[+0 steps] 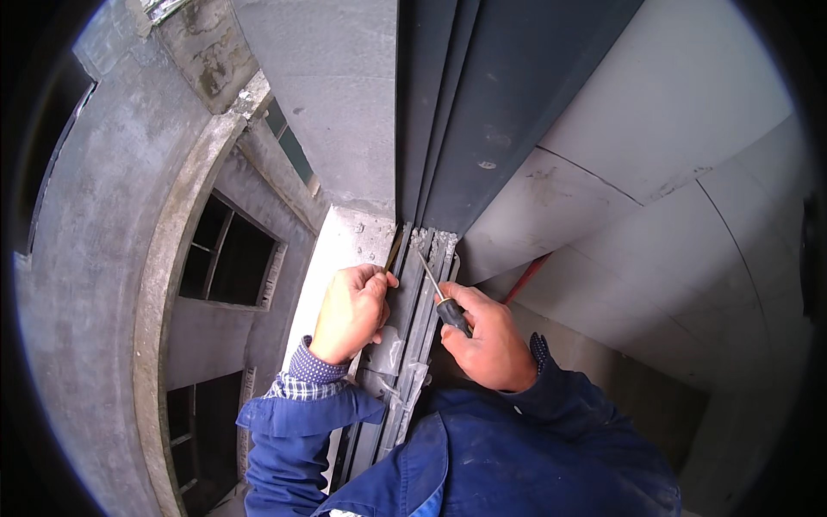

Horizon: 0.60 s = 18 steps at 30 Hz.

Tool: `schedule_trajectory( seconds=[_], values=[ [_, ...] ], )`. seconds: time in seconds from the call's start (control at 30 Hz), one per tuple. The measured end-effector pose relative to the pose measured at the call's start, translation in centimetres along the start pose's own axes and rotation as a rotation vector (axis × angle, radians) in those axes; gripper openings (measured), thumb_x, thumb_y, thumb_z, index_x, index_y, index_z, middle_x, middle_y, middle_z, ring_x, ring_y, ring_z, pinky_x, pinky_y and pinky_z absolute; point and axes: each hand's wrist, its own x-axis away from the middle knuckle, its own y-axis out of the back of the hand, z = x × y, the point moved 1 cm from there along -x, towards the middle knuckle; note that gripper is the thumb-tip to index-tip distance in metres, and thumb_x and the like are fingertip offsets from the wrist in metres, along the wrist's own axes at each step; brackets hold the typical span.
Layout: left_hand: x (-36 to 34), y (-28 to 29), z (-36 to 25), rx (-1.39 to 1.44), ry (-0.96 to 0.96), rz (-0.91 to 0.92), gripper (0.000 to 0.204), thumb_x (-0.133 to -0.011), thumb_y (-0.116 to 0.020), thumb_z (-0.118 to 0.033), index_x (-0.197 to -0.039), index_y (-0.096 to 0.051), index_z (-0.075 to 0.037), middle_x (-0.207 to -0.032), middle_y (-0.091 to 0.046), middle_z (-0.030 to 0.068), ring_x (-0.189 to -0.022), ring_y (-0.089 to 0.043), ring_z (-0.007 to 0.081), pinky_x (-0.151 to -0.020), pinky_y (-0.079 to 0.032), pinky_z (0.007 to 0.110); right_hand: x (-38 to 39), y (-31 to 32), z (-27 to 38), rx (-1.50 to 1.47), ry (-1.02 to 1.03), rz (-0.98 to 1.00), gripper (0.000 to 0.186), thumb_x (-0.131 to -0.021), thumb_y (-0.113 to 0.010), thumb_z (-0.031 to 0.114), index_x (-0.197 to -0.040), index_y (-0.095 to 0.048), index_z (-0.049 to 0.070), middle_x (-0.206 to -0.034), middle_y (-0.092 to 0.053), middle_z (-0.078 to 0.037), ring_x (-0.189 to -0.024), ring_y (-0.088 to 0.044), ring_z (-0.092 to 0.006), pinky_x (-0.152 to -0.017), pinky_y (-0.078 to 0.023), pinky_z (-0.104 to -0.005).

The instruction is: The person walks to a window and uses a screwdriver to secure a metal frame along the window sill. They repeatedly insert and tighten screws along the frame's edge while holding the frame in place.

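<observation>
In my right hand point(495, 343) is a screwdriver point(452, 316) with a dark handle, my fingers wrapped round it. Its thin metal shaft points away from me, and the tip is over the far end of a grey metal window track point(394, 345). My left hand point(349, 314) is closed at the track's left edge, pinching a thin, brownish-yellow strip point(393, 256) whose exact kind I cannot make out. Pale crumbly debris point(441, 241) lies where the track meets the dark upright frame point(508, 95). Torn clear film point(390, 349) clings to the track's nearer part.
A pale ledge point(345, 237) runs left of the track, beside a grey wall point(319, 95). Further left, beyond the opening, stands a concrete building with dark windows point(228, 250). Right of the frame are large light panels point(672, 86) and a red bar point(527, 277).
</observation>
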Motion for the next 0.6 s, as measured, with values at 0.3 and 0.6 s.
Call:
schedule_trajectory(
  seconds=[0.3,0.6],
  values=[
    [0.1,-0.5,0.6,-0.002,-0.058,-0.024,0.026,-0.108,-0.047,-0.018,-0.104,-0.062,0.002,-0.055,-0.052,0.0019,-0.038,-0.044,0.0088,-0.037,-0.035,0.025,-0.9,-0.2,0.6,-0.034,0.047,-0.049,0.050,-0.083,-0.062,0.003,-0.130,-0.057,-0.011,-0.115,-0.065,-0.028,-0.105,-0.065,-0.0453,-0.093,-0.052,-0.0438],
    [0.9,-0.6,1.0,-0.017,-0.103,-0.047,0.028,-0.109,-0.046,-0.019,-0.103,-0.062,0.003,-0.054,-0.052,0.0007,-0.038,-0.044,0.0083,-0.038,-0.035,0.025,-1.3,-0.1,0.1,0.006,0.029,-0.034,0.051,-0.086,-0.064,0.000,-0.136,-0.055,-0.009,-0.121,-0.066,-0.019,-0.104,-0.066,-0.0199,-0.091,-0.052,-0.0322]
  ],
)
